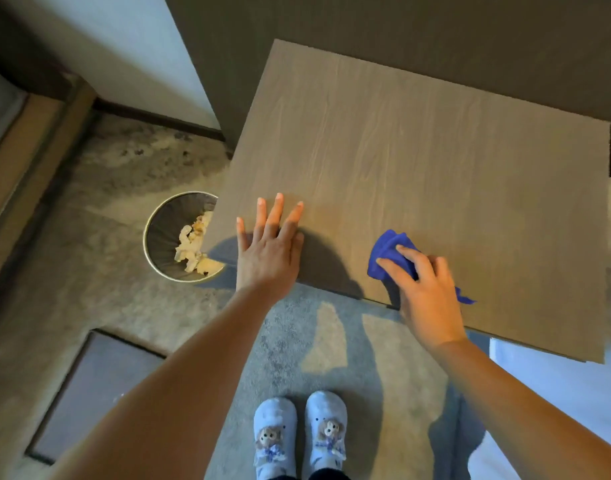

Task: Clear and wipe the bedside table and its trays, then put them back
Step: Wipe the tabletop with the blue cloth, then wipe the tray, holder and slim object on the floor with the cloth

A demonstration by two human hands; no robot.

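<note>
Head view. The bedside table [418,161], wood-grain top, fills the upper right of the frame; nothing sits on it but the hands and a blue cloth [390,252]. The left hand [269,244] lies flat on the near left corner of the top, palm down, fingers spread and extended, wrist over the front edge. The right hand [425,289] presses the cloth against the top near the front edge, fingers curled over it and gripping; most of the cloth bunches out ahead and to the left of the fingertips, and a small tail shows to the right of the hand. The two hands are well apart. On the carpet left of the table stands a round waste bin [158,237] holding crumpled pale paper, its rim partly hidden under the table corner. A dark flat tray [93,393] lies on the floor at lower left. Two pale slippers [300,431] show at the bottom centre.
</note>
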